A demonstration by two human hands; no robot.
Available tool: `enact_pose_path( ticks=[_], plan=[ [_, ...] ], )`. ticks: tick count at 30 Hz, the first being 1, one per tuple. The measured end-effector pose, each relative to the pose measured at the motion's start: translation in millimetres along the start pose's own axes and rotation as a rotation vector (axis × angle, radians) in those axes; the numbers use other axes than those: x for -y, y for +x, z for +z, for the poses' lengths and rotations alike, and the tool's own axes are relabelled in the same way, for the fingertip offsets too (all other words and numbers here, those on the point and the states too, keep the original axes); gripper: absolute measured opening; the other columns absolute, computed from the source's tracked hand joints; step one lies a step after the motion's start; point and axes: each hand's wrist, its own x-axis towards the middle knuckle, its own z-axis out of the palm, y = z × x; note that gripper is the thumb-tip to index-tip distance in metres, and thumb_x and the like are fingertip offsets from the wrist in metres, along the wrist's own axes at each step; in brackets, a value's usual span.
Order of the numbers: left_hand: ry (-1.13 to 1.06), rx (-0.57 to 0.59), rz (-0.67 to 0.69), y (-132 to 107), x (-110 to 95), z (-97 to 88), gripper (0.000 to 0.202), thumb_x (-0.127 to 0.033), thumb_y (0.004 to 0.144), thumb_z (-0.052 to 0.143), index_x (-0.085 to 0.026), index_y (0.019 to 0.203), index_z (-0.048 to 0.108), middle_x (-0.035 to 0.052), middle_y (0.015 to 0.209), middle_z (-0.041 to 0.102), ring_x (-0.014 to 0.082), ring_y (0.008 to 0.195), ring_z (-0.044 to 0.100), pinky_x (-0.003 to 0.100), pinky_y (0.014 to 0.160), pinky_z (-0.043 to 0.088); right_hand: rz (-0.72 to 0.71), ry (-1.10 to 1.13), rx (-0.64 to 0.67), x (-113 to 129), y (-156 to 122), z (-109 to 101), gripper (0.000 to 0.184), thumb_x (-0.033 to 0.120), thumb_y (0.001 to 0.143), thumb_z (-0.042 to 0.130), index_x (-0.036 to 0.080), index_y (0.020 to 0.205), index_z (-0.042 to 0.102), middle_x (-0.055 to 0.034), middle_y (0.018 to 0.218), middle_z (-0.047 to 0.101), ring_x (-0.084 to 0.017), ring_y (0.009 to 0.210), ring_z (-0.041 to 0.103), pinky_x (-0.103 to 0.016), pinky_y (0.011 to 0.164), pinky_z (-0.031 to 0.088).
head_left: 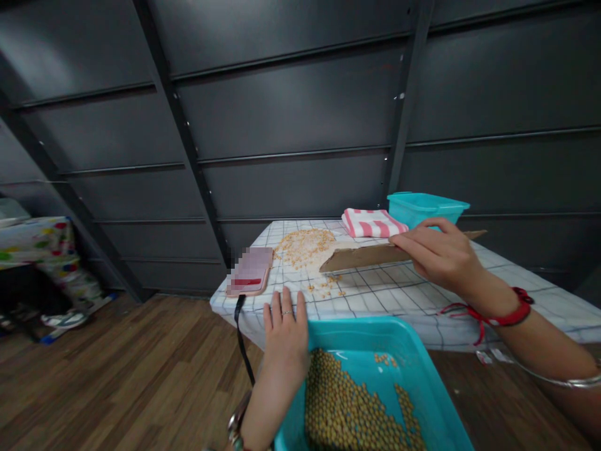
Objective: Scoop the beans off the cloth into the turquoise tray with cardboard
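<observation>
My right hand point(444, 257) pinches a strip of brown cardboard point(359, 257), holding it tilted just above the checked tablecloth point(300, 305). Beyond the cardboard's left end lies a spread of yellowish beans or kernels point(307, 243), with a few loose ones nearer the table's front edge. With fingers stretched out, my left hand point(285, 338) lies over the table edge, against the left side of a turquoise plastic basin point(361, 327). Round tan-green beans point(347, 407) cover the basin's left and near part, and several paler ones sit apart on its bottom.
A phone point(256, 269) lies at the table's left edge, with a black strap point(240, 332) hanging down. At the back are a folded pink-and-white towel point(373, 223) and another turquoise tub point(422, 203). A dark panelled wall point(291, 113) stands behind the table.
</observation>
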Motion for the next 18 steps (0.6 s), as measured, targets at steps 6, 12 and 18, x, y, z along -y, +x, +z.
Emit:
enact_pose_path(
  ticks=[6,12,18],
  plan=[
    [0.003,-0.020,0.001,0.4,1.0,2.0,0.075,-0.004,0.062,0.046,-0.008,0.134,0.027,0.0223,0.143,0.022,0.0363,0.130,0.019,0.052,0.104,0.021,-0.004,0.026,0.033,0.3,-12.9,-10.3,0.029,-0.001,0.075,0.045,0.016,0.098,0.052,-0.0043,0.074,0.066,-0.014,0.067,0.057,-0.032,0.067,0.045],
    [0.012,-0.058,0.007,1.1,0.9,7.8,0.073,-0.004,0.063,0.045,-0.009,0.134,0.029,0.0226,0.142,0.023,0.0365,0.130,0.020,0.054,0.103,0.023,-0.003,0.042,-0.013,-4.6,-17.7,-21.5,0.033,-0.002,0.074,0.047,0.015,0.102,0.052,-0.0051,0.072,0.066,-0.014,0.064,0.057,-0.032,0.066,0.046],
    [-0.003,-0.111,0.019,0.3,1.6,10.5,0.072,-0.005,0.063,0.043,-0.010,0.134,0.029,0.0216,0.141,0.027,0.0364,0.129,0.024,0.056,0.101,0.025,-0.008,0.025,-0.014,-4.5,-15.8,-17.7,0.031,-0.002,0.072,0.050,0.014,0.098,0.053,-0.0061,0.073,0.066,-0.013,0.065,0.057,-0.031,0.066,0.045]
  ],
)
